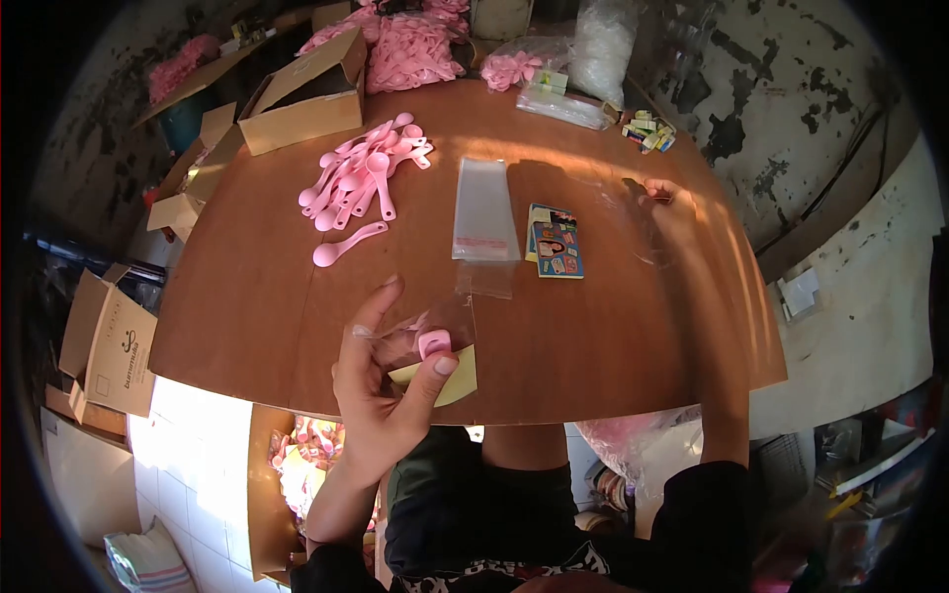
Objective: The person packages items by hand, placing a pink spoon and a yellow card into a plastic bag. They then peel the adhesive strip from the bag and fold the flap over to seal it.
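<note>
My left hand holds a clear plastic bag above the table's front edge; a pink spoon and a yellow card show in it. Farther right, my right hand is over the table with its fingers drawn together. What they hold, if anything, is too small to tell. Between the hands lie a stack of clear bags and some colourful printed cards. A single pink spoon lies in front of a pile of pink spoons at the left.
An open cardboard box and a bag of pink pieces stand along the table's back. At the back right are packed clear bags and small boxes. Another carton is left of the table.
</note>
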Demonstrator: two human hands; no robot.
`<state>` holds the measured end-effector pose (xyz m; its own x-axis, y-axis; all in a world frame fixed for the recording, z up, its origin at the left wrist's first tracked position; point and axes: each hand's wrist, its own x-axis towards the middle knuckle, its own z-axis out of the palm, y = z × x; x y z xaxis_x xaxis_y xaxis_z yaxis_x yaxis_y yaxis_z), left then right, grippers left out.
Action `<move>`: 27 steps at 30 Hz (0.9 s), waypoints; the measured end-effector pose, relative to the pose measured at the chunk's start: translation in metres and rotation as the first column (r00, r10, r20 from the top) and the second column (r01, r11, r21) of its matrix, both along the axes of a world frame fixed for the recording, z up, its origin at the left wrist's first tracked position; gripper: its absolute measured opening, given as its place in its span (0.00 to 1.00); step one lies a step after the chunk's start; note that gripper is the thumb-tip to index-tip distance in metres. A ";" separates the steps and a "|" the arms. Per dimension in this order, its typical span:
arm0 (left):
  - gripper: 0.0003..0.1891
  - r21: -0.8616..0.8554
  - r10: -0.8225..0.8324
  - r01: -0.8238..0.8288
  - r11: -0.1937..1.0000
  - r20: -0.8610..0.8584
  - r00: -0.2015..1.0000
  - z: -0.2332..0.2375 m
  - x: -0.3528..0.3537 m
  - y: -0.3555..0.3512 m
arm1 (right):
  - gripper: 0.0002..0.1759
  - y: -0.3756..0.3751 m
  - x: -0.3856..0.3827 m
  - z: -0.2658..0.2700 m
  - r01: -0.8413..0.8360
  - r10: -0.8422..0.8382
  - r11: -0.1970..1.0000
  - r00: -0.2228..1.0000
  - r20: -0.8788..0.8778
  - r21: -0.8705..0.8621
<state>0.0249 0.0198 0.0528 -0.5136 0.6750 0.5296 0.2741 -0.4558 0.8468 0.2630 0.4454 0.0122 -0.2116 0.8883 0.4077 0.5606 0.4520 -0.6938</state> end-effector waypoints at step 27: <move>0.43 0.035 -0.072 0.078 0.996 -0.139 0.988 -0.003 0.004 0.037 | 0.06 -0.241 -0.100 0.099 -0.703 0.734 0.680 0.655 -0.180 0.209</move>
